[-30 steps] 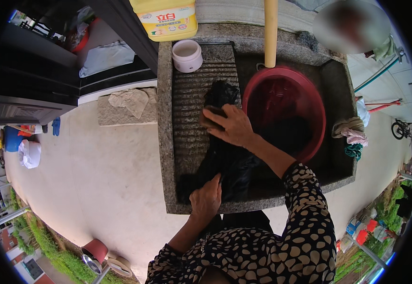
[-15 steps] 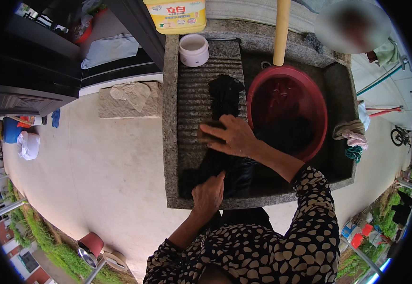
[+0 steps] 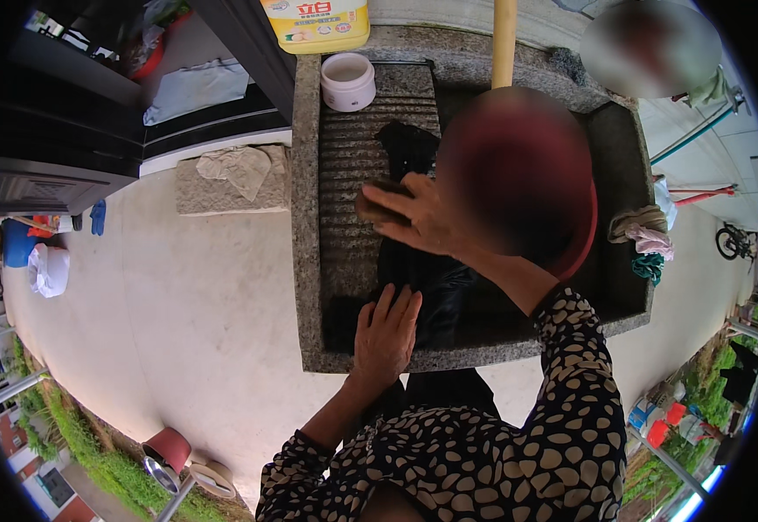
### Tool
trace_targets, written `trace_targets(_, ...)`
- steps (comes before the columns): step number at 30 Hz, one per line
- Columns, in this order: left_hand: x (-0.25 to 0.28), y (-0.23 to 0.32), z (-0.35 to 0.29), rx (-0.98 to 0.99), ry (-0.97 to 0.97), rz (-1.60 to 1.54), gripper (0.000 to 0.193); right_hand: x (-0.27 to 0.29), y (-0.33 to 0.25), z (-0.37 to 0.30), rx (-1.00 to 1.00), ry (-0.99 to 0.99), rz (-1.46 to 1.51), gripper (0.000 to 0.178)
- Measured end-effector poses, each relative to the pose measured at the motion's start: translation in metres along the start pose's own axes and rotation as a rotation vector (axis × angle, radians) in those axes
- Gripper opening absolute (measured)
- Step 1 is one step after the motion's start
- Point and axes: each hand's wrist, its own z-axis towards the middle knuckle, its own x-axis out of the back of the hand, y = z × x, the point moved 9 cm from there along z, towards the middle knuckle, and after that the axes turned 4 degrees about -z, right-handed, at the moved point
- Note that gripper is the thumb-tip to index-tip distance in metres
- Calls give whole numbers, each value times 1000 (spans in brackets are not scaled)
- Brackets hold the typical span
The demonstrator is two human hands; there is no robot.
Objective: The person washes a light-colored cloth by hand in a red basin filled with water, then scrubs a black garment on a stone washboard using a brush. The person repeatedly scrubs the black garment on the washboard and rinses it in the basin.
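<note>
My right hand (image 3: 429, 217) is wrapped around a brown scrubbing brush (image 3: 381, 202), which rests on a wet black garment (image 3: 440, 287). The garment lies lengthwise over the ridged washboard (image 3: 348, 148) of a stone sink, its far end (image 3: 409, 148) bunched up. My left hand (image 3: 385, 337) lies flat on the near part of the cloth, fingers stretched out. The brush's bristles are hidden beneath it. Right of the washboard, a red basin (image 3: 591, 235) sits in the sink, mostly blurred.
A white tub (image 3: 348, 84) stands at the washboard's far end, behind it a yellow jug (image 3: 318, 26). A pale pole (image 3: 503, 43) leans by the basin. Rags (image 3: 644, 233) hang over the sink's right wall. Left of the sink lies a stone slab (image 3: 189, 187) with a cloth.
My right hand has pushed the brush farther up the garment, away from me. My left hand has moved slightly forward, its fingers going from curled to flat. The view has shifted a little.
</note>
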Motion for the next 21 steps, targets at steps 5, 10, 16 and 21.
trace_targets(5,-2,4,1,-10,27,-50,38,-39,22,-29,32,4,-218,54)
trace_targets(10,6,-4,13,44,106,-216,39,-27,97,32,-250,140,-415,52)
trace_targets(16,10,-20,8,60,176,-374,27,-22,-40,-52,109,-146,24,59)
trace_targets(21,-5,-4,6,35,89,-511,22,-25,97,21,-214,155,-382,56)
